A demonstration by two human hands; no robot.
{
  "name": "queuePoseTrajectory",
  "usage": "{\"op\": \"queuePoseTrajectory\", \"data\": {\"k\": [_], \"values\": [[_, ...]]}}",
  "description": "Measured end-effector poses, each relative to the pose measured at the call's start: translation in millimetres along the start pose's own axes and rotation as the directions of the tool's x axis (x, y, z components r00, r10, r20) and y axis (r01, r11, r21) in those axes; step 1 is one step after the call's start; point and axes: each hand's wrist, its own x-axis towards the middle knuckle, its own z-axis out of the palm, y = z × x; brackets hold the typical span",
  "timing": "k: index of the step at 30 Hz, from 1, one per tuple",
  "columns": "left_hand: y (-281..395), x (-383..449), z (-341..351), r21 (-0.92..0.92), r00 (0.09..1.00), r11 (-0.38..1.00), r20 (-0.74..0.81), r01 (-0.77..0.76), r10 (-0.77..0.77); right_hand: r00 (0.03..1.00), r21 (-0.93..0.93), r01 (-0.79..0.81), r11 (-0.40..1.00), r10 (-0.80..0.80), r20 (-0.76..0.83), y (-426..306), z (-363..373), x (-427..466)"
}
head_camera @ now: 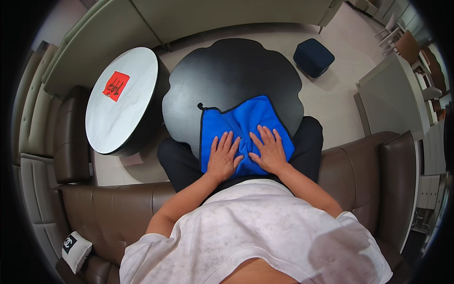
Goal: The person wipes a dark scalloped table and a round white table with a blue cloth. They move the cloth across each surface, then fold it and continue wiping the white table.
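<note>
A blue cloth [220, 122] with dark edging lies across the near part of a black, scallop-edged table [230, 74]. It is creased in the middle, between my hands, and a small black loop sticks out at its far left corner. My left hand [223, 156] rests flat on the cloth's left half, fingers spread. On the right half lies my right hand [269, 151], palm down, its fingers also apart. The two thumbs point toward each other across the creases. Neither hand grips the fabric. The cloth's near edge reaches my lap.
A round table with a white marble-look top [131, 110] stands close on the left, bearing a red paper [116, 85] with writing. A dark blue stool [314, 58] sits at the far right. A brown leather sofa [117, 206] is under me, with a white cushion [77, 254].
</note>
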Motion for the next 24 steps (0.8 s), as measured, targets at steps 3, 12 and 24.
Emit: {"op": "queuePoseTrajectory", "data": {"k": [3, 12, 24], "values": [[16, -1, 2, 0.013, 0.996, 0.997, 0.055, -0.071, 0.070, 1.000, -0.019, 0.003, 1.000, -0.002, 0.014, 0, 3, -5], [9, 58, 11, -0.058, 0.988, 0.987, -0.014, -0.152, 0.151, 0.973, -0.054, -0.216, 0.975, 0.211, -0.098, 27, 8, 10], [-52, 75, 3, -0.003, 0.980, 0.981, -0.058, 0.193, -0.193, 0.975, -0.042, -0.214, 0.976, 0.211, -0.072, 21, 10, 63]]}}
